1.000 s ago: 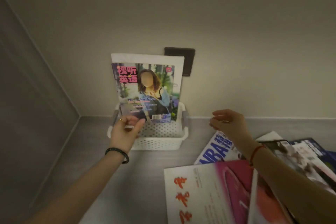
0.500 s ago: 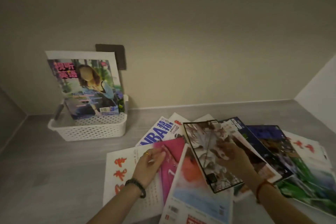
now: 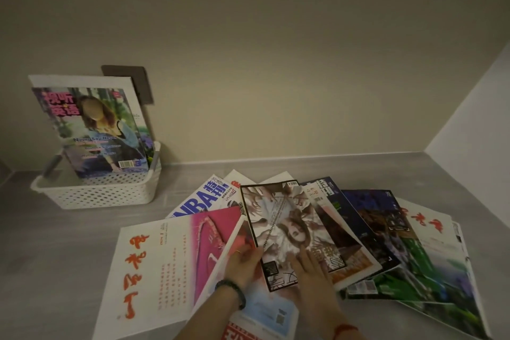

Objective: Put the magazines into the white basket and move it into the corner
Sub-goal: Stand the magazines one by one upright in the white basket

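The white basket (image 3: 93, 197) stands at the far left by the back wall. A colourful magazine (image 3: 93, 130) leans upright in it, with a white one (image 3: 82, 81) behind. Several magazines lie fanned out across the grey surface. On top of the fan is a black-bordered illustrated magazine (image 3: 278, 224), raised a little at its near end. My left hand (image 3: 244, 264) grips its lower left edge. My right hand (image 3: 313, 270) holds its lower right corner, thumb on the cover. A white and pink magazine (image 3: 165, 265) lies to the left of my hands.
A dark wall plate (image 3: 139, 83) sits behind the basket. An NBA magazine (image 3: 204, 199), dark covers (image 3: 369, 215) and a green and white one (image 3: 430, 257) spread to the right. A side wall (image 3: 474, 119) closes the right end of the grey surface (image 3: 55, 251).
My left hand let go of the magazine in the basket, came over to the fan and now grips the black-bordered magazine beside my right hand. The view swung right.
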Tool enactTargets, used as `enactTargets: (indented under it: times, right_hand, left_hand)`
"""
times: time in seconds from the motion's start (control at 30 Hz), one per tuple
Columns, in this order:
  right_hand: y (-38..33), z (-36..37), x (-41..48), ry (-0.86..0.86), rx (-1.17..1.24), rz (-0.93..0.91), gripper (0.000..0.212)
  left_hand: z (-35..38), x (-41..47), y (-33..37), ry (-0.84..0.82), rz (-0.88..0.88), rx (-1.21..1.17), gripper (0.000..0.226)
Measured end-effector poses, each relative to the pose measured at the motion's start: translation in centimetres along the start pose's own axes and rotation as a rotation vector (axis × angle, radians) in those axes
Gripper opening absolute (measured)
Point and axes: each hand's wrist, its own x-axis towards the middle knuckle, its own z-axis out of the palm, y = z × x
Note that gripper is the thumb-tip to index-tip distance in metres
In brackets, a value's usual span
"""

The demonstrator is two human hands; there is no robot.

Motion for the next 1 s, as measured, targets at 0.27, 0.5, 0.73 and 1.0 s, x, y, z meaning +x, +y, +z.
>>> enactTargets:
  times: [0.27, 0.5, 0.73, 1.0]
  right_hand:
    - [0.6, -1.4, -1.2, 0.151, 0.094, -0.1, 0.062]
    - [-1.4, -4.4, -1.4, 0.437, 1.243, 0.474, 0.072]
    - [-4.9, -8.7, 0.8, 0.395, 1.456, 0.316, 0.044]
    - [-13.5, -19.4, 3.0, 0.58, 0.738, -0.404, 0.015]
  left_hand:
    - [1.6, 1.1, 0.3, 0.071, -0.039, 0.083, 0.006]
    - [0.8, 0.1, 2.2, 0.062, 0.087, -0.079, 0.016]
    - [-3.1, -3.4, 3.8, -0.082, 0.157, -0.29, 0.017]
    - [-16.6, -5.6, 12.1, 0.53, 0.874, 0.377, 0.033]
